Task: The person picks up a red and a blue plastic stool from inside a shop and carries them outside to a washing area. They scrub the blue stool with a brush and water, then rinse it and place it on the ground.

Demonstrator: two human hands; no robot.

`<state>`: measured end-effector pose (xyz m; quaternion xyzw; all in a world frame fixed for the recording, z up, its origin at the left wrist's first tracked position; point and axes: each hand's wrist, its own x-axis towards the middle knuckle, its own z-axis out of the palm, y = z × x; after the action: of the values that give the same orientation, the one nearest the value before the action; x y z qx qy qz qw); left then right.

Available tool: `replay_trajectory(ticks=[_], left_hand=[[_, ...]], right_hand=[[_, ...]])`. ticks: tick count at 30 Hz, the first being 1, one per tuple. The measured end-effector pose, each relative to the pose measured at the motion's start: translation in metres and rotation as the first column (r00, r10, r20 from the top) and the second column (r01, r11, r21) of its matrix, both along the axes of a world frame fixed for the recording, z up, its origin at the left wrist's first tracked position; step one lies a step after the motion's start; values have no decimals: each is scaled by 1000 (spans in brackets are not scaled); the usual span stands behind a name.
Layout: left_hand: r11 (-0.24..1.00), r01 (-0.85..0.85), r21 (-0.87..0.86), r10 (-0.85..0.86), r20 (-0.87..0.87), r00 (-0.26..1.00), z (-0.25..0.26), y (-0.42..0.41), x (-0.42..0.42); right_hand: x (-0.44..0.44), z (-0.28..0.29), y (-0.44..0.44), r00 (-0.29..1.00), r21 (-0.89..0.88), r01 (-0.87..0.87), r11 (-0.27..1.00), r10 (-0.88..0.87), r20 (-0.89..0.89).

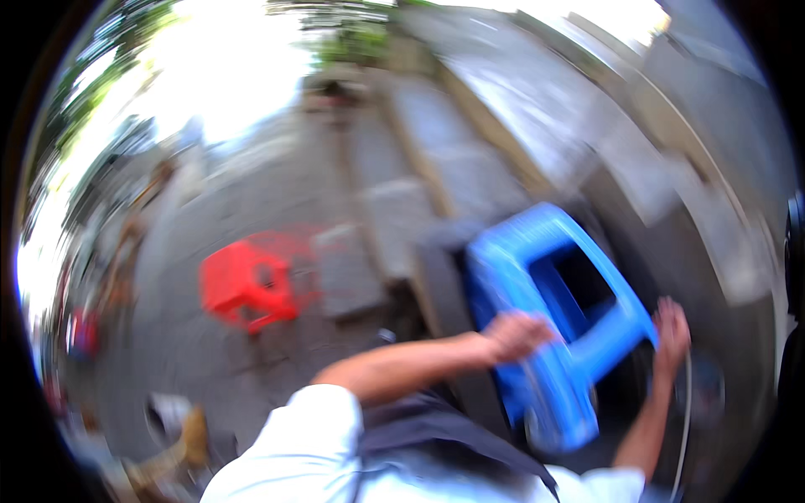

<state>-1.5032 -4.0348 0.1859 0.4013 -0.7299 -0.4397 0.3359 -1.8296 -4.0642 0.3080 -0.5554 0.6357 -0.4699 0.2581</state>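
Observation:
A large blue plastic housing (604, 352) with a dark rectangular opening stands tilted in the picture before me, to the right of centre. My left hand (519, 337) lies over its near left side, fingers curled; blur hides whether they grip it. Beside the housing's right corner is my right hand (671, 330), fingers pointing away from me. It appears to touch the edge, but its hold is unclear. Dark space shows inside the opening and below the near right edge of the housing.
A red plastic stool (236, 283) stands on the grey ground to the left, near a pale block (349, 270). Long concrete steps or slabs (468, 166) run away ahead. A thin pale cord or hose (684, 427) hangs by my right forearm. Blurred clutter (166, 434) lies at lower left.

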Motion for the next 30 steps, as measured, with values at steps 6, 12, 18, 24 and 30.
replay_trajectory(ticks=[6, 12, 18, 24, 30], left_hand=[[991, 86, 106, -79, -69, 994, 48, 23, -72], [933, 334, 138, -332, -38, 943, 36, 68, -128], [887, 359, 291, -321, -172, 931, 60, 55, -160], [718, 354, 599, -235, -270, 934, 65, 5, -188], [540, 311, 782, -76, -323, 943, 50, -19, -206]], right_hand=[[-123, 15, 51, 846, -245, 449, 859, -497, -191], [-158, -70, 120, 674, -52, 603, 796, -543, -501], [-144, -76, 84, 780, -4, 535, 845, -496, -382], [-142, -39, 4, 714, 129, 507, 852, -331, -617], [-154, -50, 4, 713, 83, 445, 892, -298, -635]])
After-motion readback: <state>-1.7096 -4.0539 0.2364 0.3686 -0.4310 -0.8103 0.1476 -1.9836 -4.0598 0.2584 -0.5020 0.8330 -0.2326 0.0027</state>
